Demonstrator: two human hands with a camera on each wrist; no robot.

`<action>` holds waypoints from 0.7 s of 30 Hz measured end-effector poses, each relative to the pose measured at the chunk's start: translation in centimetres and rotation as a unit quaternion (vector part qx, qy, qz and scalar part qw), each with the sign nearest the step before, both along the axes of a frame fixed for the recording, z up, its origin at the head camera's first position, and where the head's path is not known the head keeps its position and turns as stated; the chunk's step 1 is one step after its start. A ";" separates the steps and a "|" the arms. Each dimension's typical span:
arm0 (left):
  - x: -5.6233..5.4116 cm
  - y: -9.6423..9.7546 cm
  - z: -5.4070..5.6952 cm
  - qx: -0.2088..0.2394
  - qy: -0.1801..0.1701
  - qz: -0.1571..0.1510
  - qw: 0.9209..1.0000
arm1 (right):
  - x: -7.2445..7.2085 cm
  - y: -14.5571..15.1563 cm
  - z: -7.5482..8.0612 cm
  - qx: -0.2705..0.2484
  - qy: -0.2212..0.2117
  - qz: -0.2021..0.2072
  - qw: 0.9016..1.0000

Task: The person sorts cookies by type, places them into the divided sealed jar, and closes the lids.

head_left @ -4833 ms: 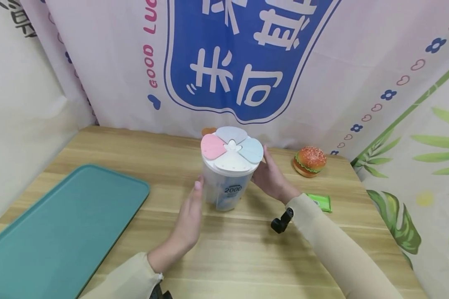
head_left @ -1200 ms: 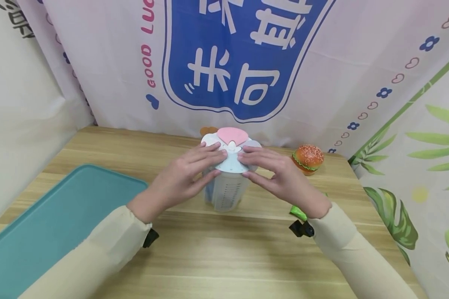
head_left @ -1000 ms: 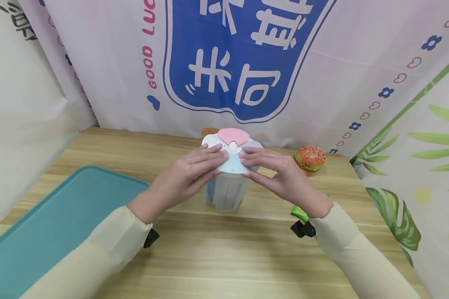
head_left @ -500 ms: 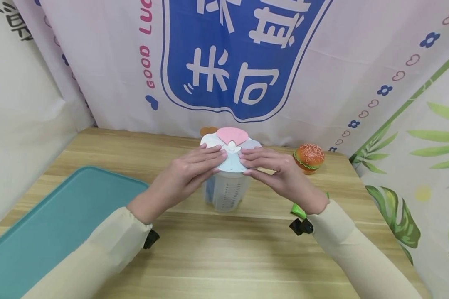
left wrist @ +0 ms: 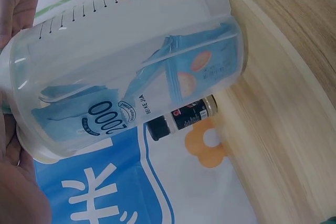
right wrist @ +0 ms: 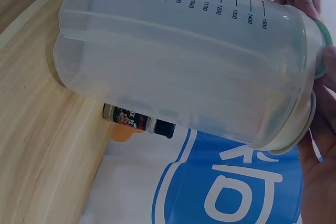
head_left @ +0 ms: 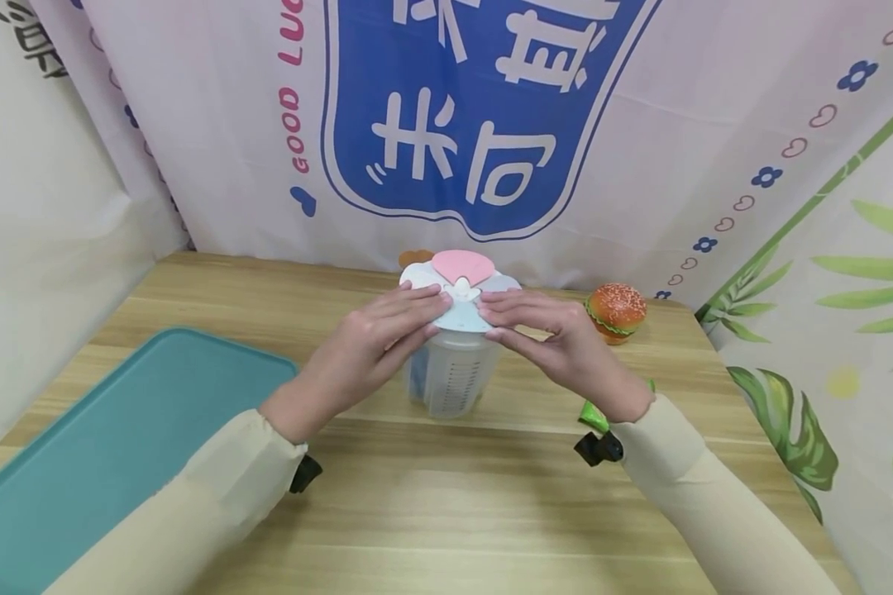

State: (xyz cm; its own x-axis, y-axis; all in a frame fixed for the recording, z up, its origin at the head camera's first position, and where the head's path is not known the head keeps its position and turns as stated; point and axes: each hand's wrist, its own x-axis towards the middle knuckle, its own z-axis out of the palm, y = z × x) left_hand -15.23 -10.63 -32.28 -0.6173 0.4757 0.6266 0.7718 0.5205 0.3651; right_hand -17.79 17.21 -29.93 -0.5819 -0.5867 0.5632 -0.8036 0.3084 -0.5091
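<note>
A clear plastic storage canister (head_left: pixel 457 380) stands upright on the wooden table. Its round lid (head_left: pixel 463 314) has petal flaps, the pink one at the far side and a light blue one at the near side. My left hand (head_left: pixel 357 351) grips the lid's left side, fingers on top and thumb at the near edge. On the other side, my right hand (head_left: pixel 565 343) holds it the same way. In the left wrist view, blue snack packets (left wrist: pixel 205 69) lie inside the canister. A measuring scale marks the wall facing me. The fingertips' undersides are partly hidden.
On the left lies a teal tray (head_left: pixel 171 397). A toy hamburger (head_left: pixel 616 312) sits at the back right, and a green packet (head_left: pixel 594 416) is partly hidden by my right wrist. Behind the canister stands a small dark-capped bottle (left wrist: pixel 184 119), before a printed cloth.
Earlier my hands were at the canister's sides; it has since turned, bringing the pink flap to the far side. Both hands moved onto the lid, whose near edge now sits slightly higher.
</note>
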 end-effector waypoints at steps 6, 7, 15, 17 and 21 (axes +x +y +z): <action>0.0 0.0 0.1 -0.010 -0.002 0.004 1.000 | -0.2 -0.3 0.2 -0.021 -0.014 -0.011 1.000; 0.0 0.0 0.2 -0.012 -0.004 0.004 1.000 | -0.2 -0.3 0.2 -0.025 -0.015 -0.013 1.000; 0.0 0.1 0.2 -0.009 -0.016 0.013 1.000 | -0.3 -0.7 0.7 -0.026 -0.016 -0.038 0.999; 0.0 0.1 0.2 -0.005 -0.019 0.016 1.000 | -0.3 -0.8 0.7 -0.029 -0.010 -0.048 0.998; 0.0 0.1 0.2 0.002 -0.023 0.015 1.000 | -0.4 -1.0 0.7 -0.040 -0.012 -0.069 0.997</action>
